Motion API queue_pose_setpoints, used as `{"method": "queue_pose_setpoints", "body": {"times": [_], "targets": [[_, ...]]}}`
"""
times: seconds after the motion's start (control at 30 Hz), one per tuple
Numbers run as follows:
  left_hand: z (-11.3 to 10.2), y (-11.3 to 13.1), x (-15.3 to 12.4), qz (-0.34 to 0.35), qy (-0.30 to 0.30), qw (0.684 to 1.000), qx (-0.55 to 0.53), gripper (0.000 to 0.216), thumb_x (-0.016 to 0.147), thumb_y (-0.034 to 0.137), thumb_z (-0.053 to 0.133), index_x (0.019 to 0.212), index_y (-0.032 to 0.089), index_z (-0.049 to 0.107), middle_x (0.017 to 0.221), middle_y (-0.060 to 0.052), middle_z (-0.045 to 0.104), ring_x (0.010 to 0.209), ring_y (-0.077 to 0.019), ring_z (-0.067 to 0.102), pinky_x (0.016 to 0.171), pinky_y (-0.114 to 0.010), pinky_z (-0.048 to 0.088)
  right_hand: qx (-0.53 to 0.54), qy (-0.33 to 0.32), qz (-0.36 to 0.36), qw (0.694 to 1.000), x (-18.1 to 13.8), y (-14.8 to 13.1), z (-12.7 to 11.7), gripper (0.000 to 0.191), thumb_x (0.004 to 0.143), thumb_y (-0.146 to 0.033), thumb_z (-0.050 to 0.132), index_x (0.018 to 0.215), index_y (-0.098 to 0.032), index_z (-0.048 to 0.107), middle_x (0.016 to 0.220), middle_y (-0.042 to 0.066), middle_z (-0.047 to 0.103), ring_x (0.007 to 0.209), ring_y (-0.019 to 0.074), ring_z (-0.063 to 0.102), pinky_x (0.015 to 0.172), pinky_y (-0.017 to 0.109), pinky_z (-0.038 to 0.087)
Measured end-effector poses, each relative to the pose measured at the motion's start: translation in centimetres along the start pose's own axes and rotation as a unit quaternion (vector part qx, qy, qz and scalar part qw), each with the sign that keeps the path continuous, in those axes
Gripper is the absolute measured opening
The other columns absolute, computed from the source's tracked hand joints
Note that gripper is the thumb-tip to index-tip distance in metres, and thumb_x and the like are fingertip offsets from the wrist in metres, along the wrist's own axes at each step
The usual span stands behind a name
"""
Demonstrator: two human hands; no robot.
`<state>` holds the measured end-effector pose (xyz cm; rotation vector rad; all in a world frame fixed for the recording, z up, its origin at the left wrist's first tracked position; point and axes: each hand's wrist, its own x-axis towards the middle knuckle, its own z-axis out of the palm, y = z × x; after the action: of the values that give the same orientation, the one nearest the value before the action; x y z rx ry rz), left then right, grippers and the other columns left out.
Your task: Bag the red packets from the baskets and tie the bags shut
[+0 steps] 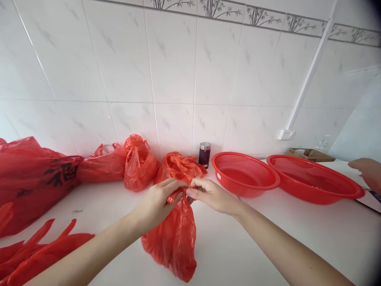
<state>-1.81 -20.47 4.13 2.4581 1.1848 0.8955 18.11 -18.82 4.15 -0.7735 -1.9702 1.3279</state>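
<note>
The white counter (244, 246) bore two red baskets (242, 191); left of them, one red bag (174, 238) was pinched at its gathered neck by the left hand (163, 194) and the right hand (212, 194), with one dark flask (204, 155) behind. What the bag contained could not be made out, and a co-worker's hand (369, 171) was cut off at right

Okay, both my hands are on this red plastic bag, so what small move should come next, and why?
Perhaps draw your left hand and right hand gently apart to tighten the red plastic bag: both pinch its gathered part, close together, with its fuller body below. Whether it's knotted there is hidden.
</note>
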Motion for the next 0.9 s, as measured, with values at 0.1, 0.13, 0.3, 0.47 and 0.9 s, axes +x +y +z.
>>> {"method": "queue_pose_setpoints", "body": {"times": [0.1, 0.13, 0.3, 0.47, 0.9], "targets": [[-0.4, -0.3, -1.5, -0.028, -0.044, 0.998, 0.03, 0.025, 0.09, 0.019, 0.038, 0.079, 0.021, 0.06, 0.076, -0.001, 0.062, 0.066, -0.0151, 0.056, 0.061, -0.026, 0.043, -0.029, 0.042, 0.016, 0.999, -0.9, 1.3, -1.0, 0.034, 0.086, -0.052, 0.059, 0.081, -0.019, 0.053, 0.085, 0.002, 0.067, 0.086, 0.0171, 0.066, 0.079, 0.032, 0.051], [-0.6, -0.7, -2.2, -0.049, -0.046, 0.997, 0.039, 0.026, 0.089, 0.02, 0.037, 0.073, 0.021, 0.057, 0.071, 0.0, 0.061, 0.063, -0.0147, 0.054, 0.059, -0.026, 0.042, -0.04, 0.067, 0.029, 0.997, -1.2, 2.2, -1.7, 0.034, 0.086, -0.052, 0.058, 0.081, -0.019, 0.052, 0.083, 0.002, 0.068, 0.084, 0.0173, 0.067, 0.076, 0.031, 0.051], [-0.7, -3.3, -5.3, -0.164, -0.075, 0.984, -0.012, 0.022, 0.087, 0.018, 0.038, 0.076, 0.021, 0.057, 0.078, 0.0, 0.066, 0.066, -0.0146, 0.054, 0.06, -0.025, 0.044, -0.087, 0.221, 0.094, 0.967, -2.1, 8.0, -5.5, 0.037, 0.085, -0.054, 0.055, 0.074, -0.021, 0.043, 0.078, 0.004, 0.068, 0.078, 0.0188, 0.068, 0.068, 0.031, 0.052], [2.3, -3.0, -4.3, -0.161, -0.005, 0.984, -0.081, 0.036, 0.096, 0.039, 0.034, 0.082, 0.022, 0.062, 0.088, -0.002, 0.066, 0.081, -0.0172, 0.059, 0.076, -0.029, 0.047, -0.138, 0.371, 0.032, 0.918, -1.0, 10.6, -3.6, 0.033, 0.088, -0.053, 0.048, 0.08, -0.023, 0.038, 0.079, 0.001, 0.063, 0.076, 0.0182, 0.065, 0.07, 0.032, 0.05], [10.0, -8.3, -0.5, -0.106, 0.112, 0.983, 0.095, 0.038, 0.099, 0.038, 0.028, 0.122, 0.024, 0.055, 0.118, -0.008, 0.061, 0.101, -0.0192, 0.061, 0.086, -0.031, 0.048, -0.172, 0.278, 0.029, 0.944, -1.3, 17.3, 5.1, 0.021, 0.088, -0.035, 0.048, 0.106, -0.025, 0.046, 0.101, 0.004, 0.066, 0.087, 0.0218, 0.063, 0.075, 0.034, 0.048]]}}
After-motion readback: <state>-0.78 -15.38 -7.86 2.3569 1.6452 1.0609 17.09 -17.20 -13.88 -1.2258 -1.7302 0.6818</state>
